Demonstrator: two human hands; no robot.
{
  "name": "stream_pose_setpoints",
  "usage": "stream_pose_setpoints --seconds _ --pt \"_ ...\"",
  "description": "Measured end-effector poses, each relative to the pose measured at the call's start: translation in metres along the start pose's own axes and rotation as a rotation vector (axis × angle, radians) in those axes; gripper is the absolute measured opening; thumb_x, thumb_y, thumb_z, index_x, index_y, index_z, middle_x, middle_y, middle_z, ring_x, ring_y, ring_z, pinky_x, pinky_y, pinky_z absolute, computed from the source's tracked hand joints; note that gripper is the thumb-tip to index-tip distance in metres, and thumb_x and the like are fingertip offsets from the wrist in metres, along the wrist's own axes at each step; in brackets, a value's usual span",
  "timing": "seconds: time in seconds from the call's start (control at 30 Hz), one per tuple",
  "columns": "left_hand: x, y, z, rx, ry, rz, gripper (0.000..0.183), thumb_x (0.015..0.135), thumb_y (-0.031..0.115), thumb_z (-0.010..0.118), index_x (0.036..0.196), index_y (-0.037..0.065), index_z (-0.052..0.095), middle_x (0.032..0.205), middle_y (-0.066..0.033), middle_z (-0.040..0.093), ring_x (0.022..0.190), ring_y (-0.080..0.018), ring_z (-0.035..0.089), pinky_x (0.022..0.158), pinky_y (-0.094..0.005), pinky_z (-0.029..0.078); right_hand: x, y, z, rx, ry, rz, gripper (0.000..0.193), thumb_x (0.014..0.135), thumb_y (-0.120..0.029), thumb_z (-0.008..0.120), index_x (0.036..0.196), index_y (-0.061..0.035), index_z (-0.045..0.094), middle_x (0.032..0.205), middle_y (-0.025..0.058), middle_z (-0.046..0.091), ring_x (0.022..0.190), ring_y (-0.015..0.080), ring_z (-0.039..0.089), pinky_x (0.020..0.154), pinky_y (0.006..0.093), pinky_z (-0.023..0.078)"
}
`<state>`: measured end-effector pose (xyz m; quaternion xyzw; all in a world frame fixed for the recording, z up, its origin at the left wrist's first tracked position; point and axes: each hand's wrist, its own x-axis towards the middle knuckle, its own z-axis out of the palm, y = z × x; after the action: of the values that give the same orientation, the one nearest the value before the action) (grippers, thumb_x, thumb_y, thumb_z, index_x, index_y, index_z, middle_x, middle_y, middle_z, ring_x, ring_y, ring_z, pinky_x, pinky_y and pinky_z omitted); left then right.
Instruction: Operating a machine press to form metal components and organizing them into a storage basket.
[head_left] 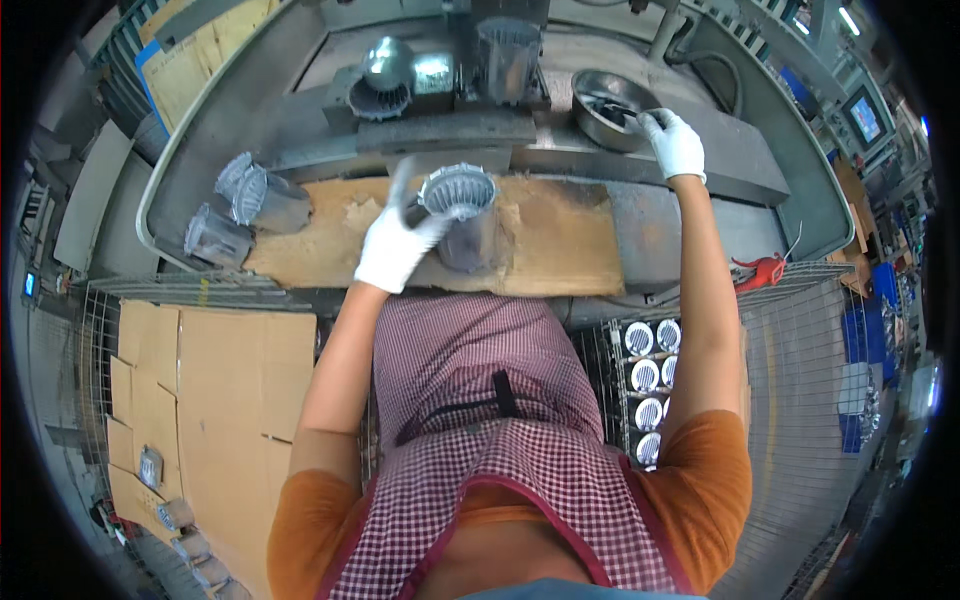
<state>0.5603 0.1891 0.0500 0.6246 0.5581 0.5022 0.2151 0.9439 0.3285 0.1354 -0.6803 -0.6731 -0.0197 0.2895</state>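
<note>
On the cardboard-covered bench in front of me stands a grey, finned metal cylinder (466, 240), its ribbed rim facing up. My left hand (395, 245), in a white glove, is beside it with fingers spread, some smeared by motion; its thumb side overlaps the cylinder's rim. My right hand (675, 148), also gloved, reaches to the near right rim of a round metal bowl (606, 133). Its fingertips are pinched together over the bowl, and what they hold is too small to make out. Dark pieces (608, 106) lie inside the bowl.
Several similar cylinders (272, 203) lie at the bench's left. Behind stands a metal fixture (445, 133) with another cylinder (508, 62) and a shiny dome (388, 64). A red air gun (762, 272) hangs right. Below are cardboard (245, 380) and round silver parts (645, 375).
</note>
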Motion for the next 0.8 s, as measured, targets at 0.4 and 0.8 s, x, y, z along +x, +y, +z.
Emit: stream_pose_setpoints --seconds 0.4,0.8 --pt "-0.052 0.075 0.009 0.383 -0.123 0.598 0.032 0.051 0.033 0.082 0.072 0.013 0.069 0.118 -0.0231 0.059 0.086 -0.0304 0.064 0.072 -0.0379 0.047 -0.136 0.014 -0.01 0.043 0.332 -0.173 0.056 0.084 -0.04 0.067 0.13 -0.0114 0.053 0.107 0.0139 0.065 0.099 0.0317 0.06 0.089 0.0427 0.045" --pt "-0.068 0.132 0.027 -0.058 -0.298 0.753 0.03 0.054 0.031 0.076 0.068 0.009 0.064 0.117 -0.0234 0.059 0.084 -0.0345 0.063 0.07 -0.038 0.048 -0.273 -0.014 -0.001 1.331 -0.391 0.298 0.073 0.089 -0.059 0.05 0.135 -0.0029 0.045 0.125 0.0129 0.056 0.111 0.0232 0.055 0.097 0.0394 0.043"
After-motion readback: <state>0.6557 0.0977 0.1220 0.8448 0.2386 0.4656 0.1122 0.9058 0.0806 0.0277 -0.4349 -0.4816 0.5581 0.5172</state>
